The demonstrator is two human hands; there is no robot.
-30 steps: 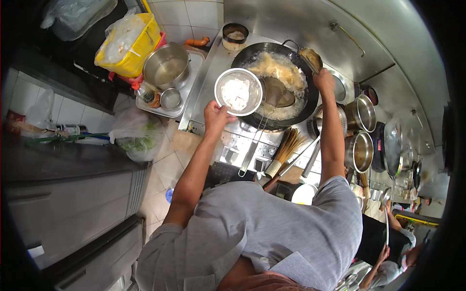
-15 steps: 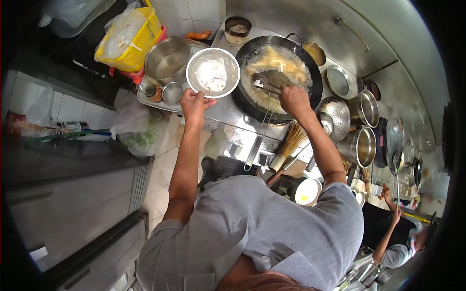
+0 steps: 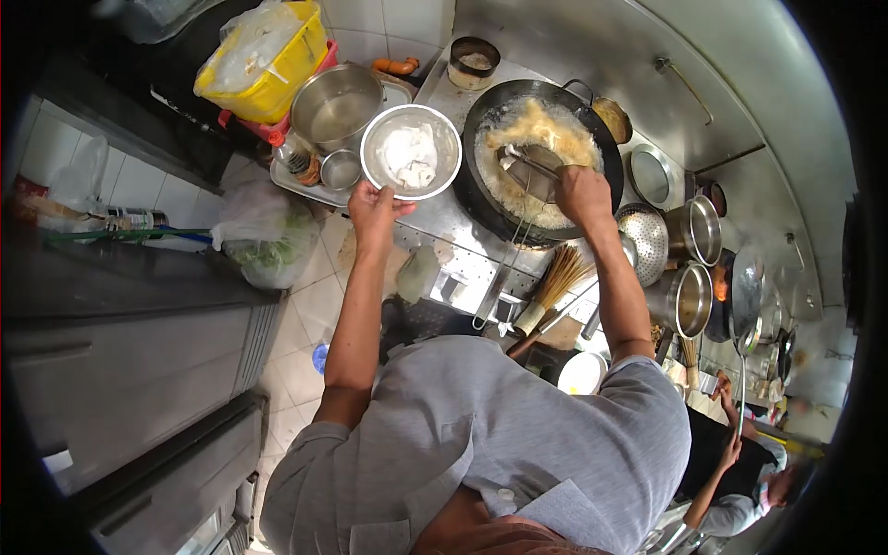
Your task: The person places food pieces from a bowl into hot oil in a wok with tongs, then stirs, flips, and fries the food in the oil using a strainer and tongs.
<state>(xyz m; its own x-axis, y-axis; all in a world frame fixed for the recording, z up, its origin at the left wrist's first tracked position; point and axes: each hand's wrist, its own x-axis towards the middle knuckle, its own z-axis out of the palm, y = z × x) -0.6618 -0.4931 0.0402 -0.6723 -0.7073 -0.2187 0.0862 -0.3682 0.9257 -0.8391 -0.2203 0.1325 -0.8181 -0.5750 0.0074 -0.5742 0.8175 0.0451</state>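
Note:
My left hand [image 3: 375,217] grips the near rim of a round metal bowl [image 3: 368,176]. White, batter-like coated pieces [image 3: 410,157] lie inside it. Over the large black wok [image 3: 472,192], my right hand [image 3: 585,196] is closed on a pair of metal tongs [image 3: 536,166], with their tips pointing left. A small white piece [image 3: 508,155] shows at the tips. Bubbling oil fills the wok, and golden food [image 3: 546,120] floats at its far side. A long wire handle [image 3: 499,282] reaches out over the wok's near edge; a dark oval under the tongs is unclear.
Left of the bowl stand a steel pot [image 3: 338,106], a small metal cup [image 3: 340,169], a sauce bottle [image 3: 294,159] and a yellow basket [image 3: 264,69]. A bamboo brush [image 3: 550,287] and a perforated ladle [image 3: 645,236] lie to the right. Another person [image 3: 740,462] works at the far right.
My right hand and the tongs have shifted slightly across the wok, tips now further left relative to the food. The left hand still holds the bowl. The view has moved; flame shows at the co-worker's wok.

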